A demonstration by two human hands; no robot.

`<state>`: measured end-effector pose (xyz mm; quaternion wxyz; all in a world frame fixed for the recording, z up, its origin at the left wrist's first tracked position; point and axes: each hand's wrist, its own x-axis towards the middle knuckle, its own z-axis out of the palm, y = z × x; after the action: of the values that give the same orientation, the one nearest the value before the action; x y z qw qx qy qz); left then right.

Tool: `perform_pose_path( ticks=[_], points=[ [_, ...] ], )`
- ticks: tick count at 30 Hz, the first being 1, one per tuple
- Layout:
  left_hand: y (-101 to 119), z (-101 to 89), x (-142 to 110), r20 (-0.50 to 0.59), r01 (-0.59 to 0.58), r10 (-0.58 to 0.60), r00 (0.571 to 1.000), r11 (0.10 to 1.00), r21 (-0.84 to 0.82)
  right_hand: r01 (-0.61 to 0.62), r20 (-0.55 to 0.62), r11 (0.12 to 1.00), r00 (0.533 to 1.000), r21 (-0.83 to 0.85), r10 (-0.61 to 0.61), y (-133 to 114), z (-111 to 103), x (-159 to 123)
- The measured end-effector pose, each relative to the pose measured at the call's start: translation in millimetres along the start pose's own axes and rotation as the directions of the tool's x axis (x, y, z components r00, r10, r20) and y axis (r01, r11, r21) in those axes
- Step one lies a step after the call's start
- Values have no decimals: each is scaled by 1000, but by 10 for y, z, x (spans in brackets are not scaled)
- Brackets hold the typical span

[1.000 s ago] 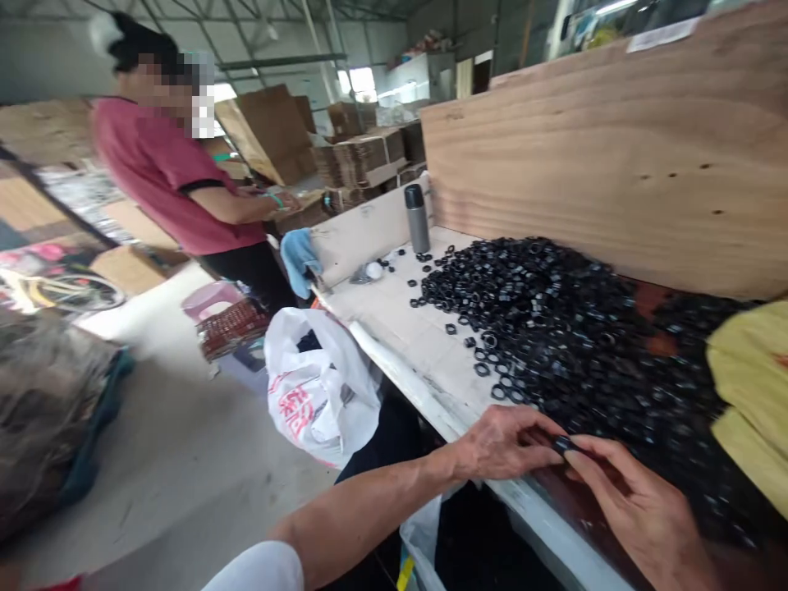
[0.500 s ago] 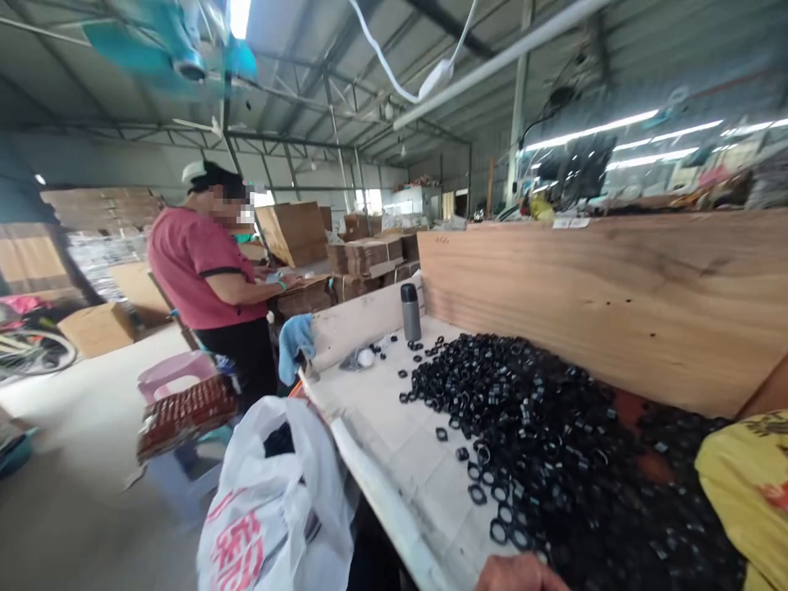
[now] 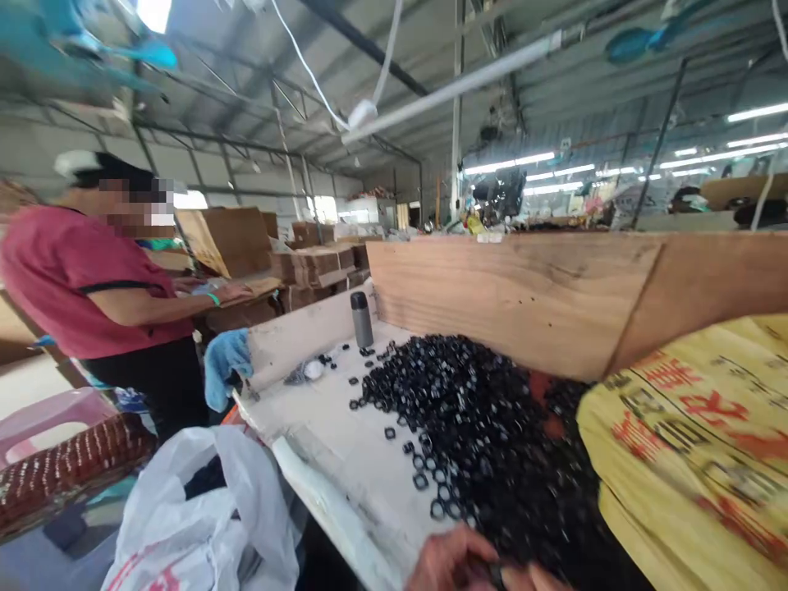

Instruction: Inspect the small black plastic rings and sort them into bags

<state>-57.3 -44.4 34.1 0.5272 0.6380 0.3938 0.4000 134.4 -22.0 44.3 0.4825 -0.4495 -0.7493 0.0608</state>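
At the bottom edge of the head view, my left hand (image 3: 449,556) has its fingers curled in a pinch. My right hand (image 3: 537,578) is close beside it, mostly cut off by the frame. Between the fingertips of both hands is a small black piece (image 3: 496,573), blurred and partly covered, which looks like one of the black plastic rings. Just beyond my hands spreads a large heap of black plastic rings (image 3: 461,410), with several loose ones along its left side on the pale tabletop (image 3: 345,447).
A yellow printed sack (image 3: 695,435) bulges at the right. Boards (image 3: 510,295) wall the table's back. A grey bottle (image 3: 361,322) stands in the far corner, near a blue cloth (image 3: 226,365). A white plastic bag (image 3: 203,509) hangs left; beyond it a person (image 3: 116,287) works at cartons.
My view has swung to the right, showing more of the yellow sack. Only one hand was visible before; now both are in view, together at a small black piece.
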Motion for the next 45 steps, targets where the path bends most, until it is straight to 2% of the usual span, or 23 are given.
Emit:
perform_pose_path(
  ticks=[2, 4, 5, 10, 14, 19, 21, 24, 26, 27, 28, 30, 33, 34, 37, 39, 43, 45],
  points=[
    [30, 58, -71, -58, 4, -6, 998, 1000, -28, -82, 136, 995, 988, 58, 73, -160, -125, -264],
    [45, 80, -83, -56, 17, -21, 998, 996, -84, -179, 291, 976, 947, 125, 137, -279, -218, -367],
    [43, 80, -71, -41, 23, -28, 999, 993, -116, -206, 331, 970, 931, 128, 154, -308, -243, -371],
    [43, 65, -30, -14, 52, -55, 998, 986, -158, -318, 353, 930, 905, 187, 238, -282, -256, -313],
    [64, 74, -43, 0, 69, -70, 998, 973, -222, -285, 370, 939, 907, 193, 200, -254, -248, -328],
    [20, 76, -49, 29, 73, -69, 997, 967, -245, -321, 349, 919, 908, 228, 231, -255, -231, -312],
    [7, 78, -52, 33, 41, -36, 999, 981, -189, -383, 375, 900, 882, 210, 288, -257, -231, -300],
    [43, 72, -63, 22, -69, 70, 997, 997, -37, -530, 473, 817, 793, 226, 384, -257, -274, -270],
    [108, 44, -91, 10, -117, 117, 993, 992, 48, -564, 538, 796, 750, 218, 385, -257, -342, -234],
    [145, 20, -115, 13, -127, 127, 992, 989, 77, -542, 564, 816, 745, 202, 355, -258, -383, -213],
    [182, -10, -146, 35, -137, 134, 990, 985, 103, -494, 584, 850, 750, 181, 312, -259, -423, -192],
    [243, -83, -222, 153, -194, 169, 974, 968, 160, -354, 616, 923, 764, 150, 193, -260, -482, -164],
    [295, -183, -321, 394, -332, 235, 889, 922, 201, -168, 655, 973, 755, 157, 25, -258, -479, -177],
    [305, -201, -335, 419, -324, 213, 883, 922, 214, -152, 659, 976, 752, 157, 11, -257, -459, -194],
    [311, -169, -307, 283, -166, 79, 956, 941, 296, -270, 657, 951, 746, 152, 107, -252, -409, -237],
    [281, -87, -244, 189, -118, 49, 981, 920, 374, -358, 630, 918, 756, 172, 177, -232, -438, -225],
    [121, 81, -134, 212, -221, 131, 968, 846, 485, -297, 419, 944, 882, 142, 214, -139, -667, -93],
    [35, 116, -123, 211, -261, 176, 962, 828, 497, -271, 365, 958, 904, 90, 221, -102, -779, -29]
  ],
)
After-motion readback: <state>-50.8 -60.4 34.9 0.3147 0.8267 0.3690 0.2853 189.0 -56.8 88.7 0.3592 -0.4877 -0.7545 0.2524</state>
